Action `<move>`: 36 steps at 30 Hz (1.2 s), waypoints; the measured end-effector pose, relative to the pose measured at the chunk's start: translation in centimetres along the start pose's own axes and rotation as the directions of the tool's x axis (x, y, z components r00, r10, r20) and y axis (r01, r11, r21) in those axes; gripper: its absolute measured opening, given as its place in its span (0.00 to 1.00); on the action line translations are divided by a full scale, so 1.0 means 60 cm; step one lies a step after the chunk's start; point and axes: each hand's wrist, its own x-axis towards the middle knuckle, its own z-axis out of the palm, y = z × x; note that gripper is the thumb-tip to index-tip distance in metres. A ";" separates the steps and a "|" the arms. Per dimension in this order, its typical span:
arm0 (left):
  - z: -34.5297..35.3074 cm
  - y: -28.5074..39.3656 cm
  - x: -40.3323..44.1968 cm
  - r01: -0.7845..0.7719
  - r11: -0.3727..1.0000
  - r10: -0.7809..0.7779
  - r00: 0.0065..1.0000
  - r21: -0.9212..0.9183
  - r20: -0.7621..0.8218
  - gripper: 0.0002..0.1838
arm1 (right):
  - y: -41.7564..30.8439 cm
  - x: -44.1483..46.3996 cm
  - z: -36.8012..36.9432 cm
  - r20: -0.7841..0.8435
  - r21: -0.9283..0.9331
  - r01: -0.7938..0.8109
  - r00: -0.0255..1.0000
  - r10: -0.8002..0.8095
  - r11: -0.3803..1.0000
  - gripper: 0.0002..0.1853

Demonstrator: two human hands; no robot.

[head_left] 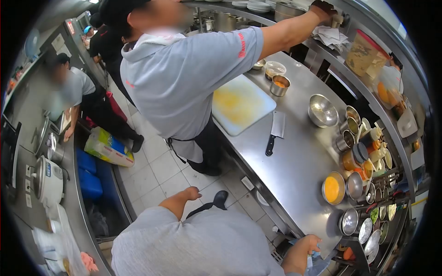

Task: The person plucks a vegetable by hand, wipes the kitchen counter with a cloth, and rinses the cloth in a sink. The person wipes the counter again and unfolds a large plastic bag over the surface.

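Observation:
My left hand [192, 193] hangs over the tiled floor beside my body, seen small; its fingers are too foreshortened to read. At the counter's near edge, my right hand [311, 244] has bent fingers around or against something pale blue, too small to name. Up the steel counter [281, 172] from it lies a cleaver [276, 131] with a black handle. A white cutting board [241, 103] with yellow stains is beyond the cleaver. The metal bowl of orange-yellow liquid [332, 188] stands nearer to my right hand.
A co-worker [184, 78] stands close ahead, one arm reaching to the upper shelf. Bowls, bottles and sauce tubs line the counter's right side. Another person [83, 87] bends at the left counter, near a rice cooker [47, 179]. A plastic-wrapped pack [108, 147] stands on the floor.

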 end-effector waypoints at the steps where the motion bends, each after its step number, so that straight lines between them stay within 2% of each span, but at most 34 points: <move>1: 0.015 -0.021 0.006 0.002 0.998 -0.003 1.000 0.056 0.021 0.31 | 0.001 -0.001 -0.007 0.037 0.009 -0.003 0.999 0.002 1.000 0.39; 6: 0.086 -0.118 0.035 -0.059 0.970 0.029 0.991 0.236 0.132 0.32 | 0.002 0.009 0.001 0.084 0.075 -0.058 0.995 0.051 0.995 0.37; 8: 0.074 -0.107 0.013 -0.004 0.958 -0.052 0.981 0.286 0.187 0.32 | -0.003 0.000 -0.010 0.062 0.073 -0.025 0.998 0.021 0.997 0.36; 9: 0.072 -0.106 0.012 -0.017 0.957 -0.039 0.982 0.290 0.186 0.32 | -0.005 -0.004 -0.015 0.055 0.081 -0.035 0.998 0.030 0.996 0.36; 11: 0.075 -0.107 0.015 0.044 0.963 -0.111 0.963 0.264 0.245 0.33 | -0.004 -0.008 -0.025 0.076 0.060 0.004 0.997 -0.008 0.998 0.37; 16: 0.043 -0.064 0.009 -0.001 0.963 -0.068 0.968 0.271 0.243 0.34 | 0.004 0.006 -0.010 0.091 0.084 0.013 0.996 -0.021 0.996 0.38; 18: 0.033 -0.050 0.002 0.045 0.989 -0.065 0.989 0.144 0.131 0.34 | 0.002 0.003 -0.009 0.094 0.107 0.008 0.995 -0.018 0.994 0.38; 21: 0.014 -0.032 0.004 0.085 0.995 -0.089 0.991 0.046 0.097 0.35 | 0.005 0.002 -0.011 0.086 0.085 0.003 0.996 -0.010 0.996 0.38; 26: -0.021 -0.002 -0.013 0.068 0.996 -0.075 0.992 0.064 0.101 0.35 | 0.001 -0.006 -0.034 0.141 0.029 0.026 0.990 -0.030 0.999 0.39; 31: -0.008 -0.027 -0.005 0.043 0.992 -0.057 0.992 0.121 0.110 0.36 | 0.001 -0.003 -0.042 0.169 0.008 0.044 0.985 -0.045 0.999 0.40; 33: -0.007 -0.035 0.000 0.111 0.989 -0.123 0.984 0.095 0.130 0.37 | -0.001 -0.005 -0.045 0.173 -0.016 0.049 0.984 -0.046 0.999 0.40; 34: 0.008 -0.051 0.010 0.104 0.989 -0.118 0.984 0.108 0.132 0.37 | -0.002 -0.002 -0.043 0.206 0.015 0.048 0.977 -0.050 0.999 0.40; 36: 0.032 -0.089 0.047 -0.027 0.963 -0.022 0.984 0.270 0.177 0.38 | 0.010 0.024 -0.015 0.231 0.078 0.074 0.969 -0.090 0.994 0.40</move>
